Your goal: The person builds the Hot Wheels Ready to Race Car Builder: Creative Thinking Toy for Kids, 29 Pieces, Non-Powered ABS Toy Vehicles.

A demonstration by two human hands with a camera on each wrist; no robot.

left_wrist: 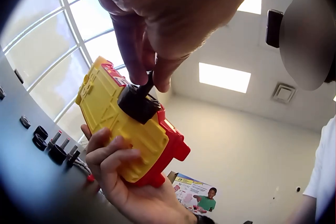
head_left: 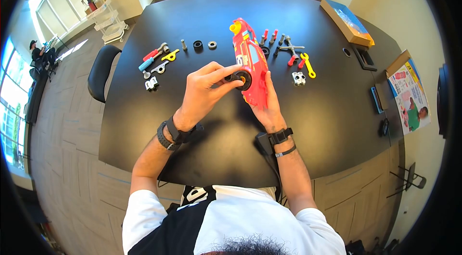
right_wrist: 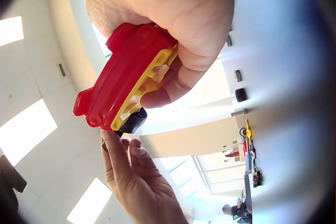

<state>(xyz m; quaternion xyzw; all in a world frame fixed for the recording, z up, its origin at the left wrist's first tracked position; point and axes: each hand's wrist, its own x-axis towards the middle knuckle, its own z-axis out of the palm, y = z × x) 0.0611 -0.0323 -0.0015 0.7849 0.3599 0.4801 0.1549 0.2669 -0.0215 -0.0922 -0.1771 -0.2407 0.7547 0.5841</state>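
A red toy car (head_left: 256, 65) with a yellow underside (left_wrist: 113, 116) is held up over the table, tilted on its side. My right hand (head_left: 270, 110) grips it from the right, its fingers curled over the yellow underside in the left wrist view. A black wheel (left_wrist: 137, 106) sits against the car's side. My left hand (head_left: 204, 84) pinches a small dark bolt-like piece (left_wrist: 147, 84) between thumb and fingertips at the wheel's centre. How deep that piece reaches into the wheel is hidden.
On the dark table (head_left: 144, 134), toy tools including a yellow wrench (head_left: 308, 65) and a grey cross-shaped lug wrench (head_left: 291, 48) lie right of the car. Left are a yellow piece (head_left: 170, 55), a screwdriver (head_left: 147, 64) and a black wheel (head_left: 198, 44). Boxes (head_left: 347, 21) stand far right.
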